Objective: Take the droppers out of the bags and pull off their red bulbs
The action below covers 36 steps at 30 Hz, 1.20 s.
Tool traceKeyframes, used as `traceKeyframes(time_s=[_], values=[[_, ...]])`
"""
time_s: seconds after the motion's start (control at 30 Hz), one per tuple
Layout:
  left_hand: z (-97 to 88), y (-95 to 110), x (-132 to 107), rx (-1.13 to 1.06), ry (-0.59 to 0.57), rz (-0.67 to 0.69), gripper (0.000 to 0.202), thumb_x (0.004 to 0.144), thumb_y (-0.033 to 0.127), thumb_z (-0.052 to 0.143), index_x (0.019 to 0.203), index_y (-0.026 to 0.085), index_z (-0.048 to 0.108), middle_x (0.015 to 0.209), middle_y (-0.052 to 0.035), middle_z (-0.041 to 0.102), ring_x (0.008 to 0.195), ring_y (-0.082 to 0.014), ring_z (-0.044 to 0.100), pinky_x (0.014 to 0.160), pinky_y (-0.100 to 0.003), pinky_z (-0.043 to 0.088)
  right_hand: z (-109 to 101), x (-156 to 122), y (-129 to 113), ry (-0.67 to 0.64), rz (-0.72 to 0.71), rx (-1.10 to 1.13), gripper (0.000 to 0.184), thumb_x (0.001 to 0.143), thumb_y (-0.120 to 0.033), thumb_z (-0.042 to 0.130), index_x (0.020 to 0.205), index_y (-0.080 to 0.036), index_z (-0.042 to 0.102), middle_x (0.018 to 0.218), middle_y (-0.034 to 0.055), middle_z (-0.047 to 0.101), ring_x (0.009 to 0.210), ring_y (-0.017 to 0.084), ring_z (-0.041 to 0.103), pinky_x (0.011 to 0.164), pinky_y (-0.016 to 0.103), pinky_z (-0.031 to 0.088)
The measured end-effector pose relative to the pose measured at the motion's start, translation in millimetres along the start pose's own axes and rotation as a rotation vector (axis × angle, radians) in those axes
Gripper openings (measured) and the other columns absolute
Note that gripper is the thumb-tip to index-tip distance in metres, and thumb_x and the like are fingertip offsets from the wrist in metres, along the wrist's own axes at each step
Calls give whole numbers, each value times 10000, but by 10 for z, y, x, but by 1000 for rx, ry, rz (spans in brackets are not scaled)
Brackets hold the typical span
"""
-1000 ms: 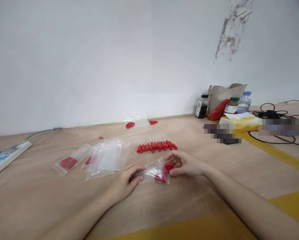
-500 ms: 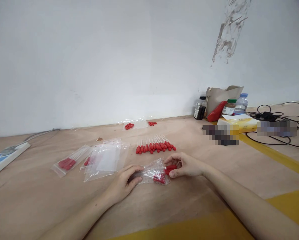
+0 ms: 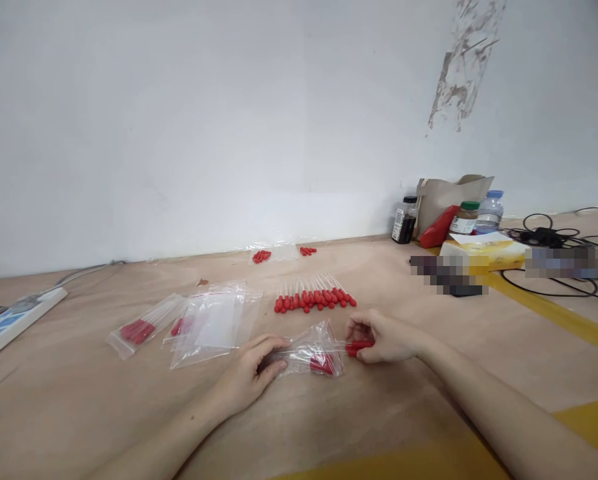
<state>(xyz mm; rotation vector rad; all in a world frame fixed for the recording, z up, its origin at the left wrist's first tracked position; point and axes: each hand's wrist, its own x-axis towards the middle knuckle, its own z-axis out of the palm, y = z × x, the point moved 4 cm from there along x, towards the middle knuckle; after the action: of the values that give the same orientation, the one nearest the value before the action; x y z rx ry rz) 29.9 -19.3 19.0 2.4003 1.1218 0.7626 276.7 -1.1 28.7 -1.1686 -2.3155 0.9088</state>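
Note:
A clear plastic bag point(image 3: 306, 353) lies in front of me, with red-bulbed droppers point(image 3: 323, 363) inside. My left hand point(image 3: 261, 363) is closed round its left end, fingers above and thumb below. My right hand point(image 3: 379, 340) grips the red bulbs of other droppers point(image 3: 357, 347) at the bag's right side. Their thin clear stems point left towards the bag; how far they reach inside is hard to see. Just beyond my hands lies a row of loose droppers point(image 3: 316, 299), red bulbs towards me and pale stems away.
Left of my hands are flat clear bags point(image 3: 213, 327) and a filled bag of droppers point(image 3: 139, 330). Small bags of red bulbs point(image 3: 261, 257) lie by the wall. A power strip point(image 3: 23, 320) is far left. Bottles, a tissue box point(image 3: 481, 252) and black cables point(image 3: 543, 237) stand right.
My right hand has moved to the right with the red bulbs, and more stem shows between it and the bag. My left hand keeps its hold on the bag.

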Motion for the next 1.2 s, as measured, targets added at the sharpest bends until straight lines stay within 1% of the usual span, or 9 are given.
traceKeyframes(time_s=[0.27, 0.47, 0.53, 0.7, 0.83, 0.93, 1.03, 1.13, 1.2], values=[[-13, 6, 2, -11, -15, -22, 252, 818, 256, 482, 1061, 234, 542, 1068, -38, 580, 959, -170, 546, 842, -309, 443, -35, -24, -7, -46, 75, -19, 186, 599, -171, 610, 776, -147, 562, 680, -24, 551, 588, 83, 464, 507, 184, 357], [-66, 17, 1, -75, -20, -62, 228, 818, 310, 477, 1004, 226, 580, 1041, -37, 590, 938, -172, 551, 823, -299, 447, -248, -81, 206, -31, 115, 203, 256, 655, -288, 627, 862, -139, 615, 850, 28, 632, 781, 141, 565, 691, 248, 436], [-65, -24, -2, -100, 2, -101, 238, 821, 331, 472, 1002, 221, 583, 1013, -37, 598, 898, -167, 563, 787, -287, 460, -332, -100, 298, 0, 128, 294, 293, 677, -336, 619, 894, -138, 614, 847, 34, 642, 766, 136, 576, 693, 257, 443], [-94, -107, 9, -119, 94, -107, 243, 814, 335, 490, 1013, 217, 563, 1042, -43, 574, 935, -170, 548, 816, -301, 453, -571, -185, 422, 223, 222, 449, 360, 631, -385, 677, 870, -132, 581, 641, 6, 622, 572, 100, 553, 555, 241, 445], [-240, -111, 106, -36, 117, -88, 267, 799, 347, 506, 1039, 241, 554, 1093, -37, 547, 994, -190, 520, 880, -347, 422, -816, -213, 334, 485, 206, 611, 339, 566, -360, 734, 777, -148, 575, 669, 13, 632, 594, 98, 570, 563, 229, 463], [-324, -130, 291, 0, 102, -80, 329, 782, 366, 519, 1088, 248, 533, 1129, -50, 524, 1021, -209, 507, 861, -355, 436, -901, -43, 220, 604, 197, 678, 327, 521, -329, 758, 724, -146, 578, 667, 18, 631, 600, 100, 580, 580, 230, 479], [-298, -193, 556, 34, 91, -57, 408, 747, 372, 554, 1131, 241, 509, 1141, -63, 500, 1067, -220, 480, 882, -356, 425, -841, 303, 77, 696, 145, 591, 252, 567, -297, 715, 705, -145, 569, 622, 10, 621, 586, 105, 585, 583, 239, 491], [-195, -304, 794, 99, 87, -65, 431, 705, 373, 596, 1106, 227, 539, 1145, -70, 474, 1086, -227, 467, 942, -366, 375, -683, 661, -124, 798, 77, 52, 153, 723, -266, 557, 798, -135, 579, 708, 35, 645, 626, 117, 602, 581, 239, 491], [-129, -374, 886, 132, 87, -74, 399, 694, 363, 607, 1064, 220, 571, 1134, -72, 465, 1081, -231, 468, 957, -372, 356, -524, 860, -215, 794, 50, -80, 161, 742, -226, 524, 862, -137, 582, 774, 43, 649, 700, 133, 605, 637, 253, 484]])
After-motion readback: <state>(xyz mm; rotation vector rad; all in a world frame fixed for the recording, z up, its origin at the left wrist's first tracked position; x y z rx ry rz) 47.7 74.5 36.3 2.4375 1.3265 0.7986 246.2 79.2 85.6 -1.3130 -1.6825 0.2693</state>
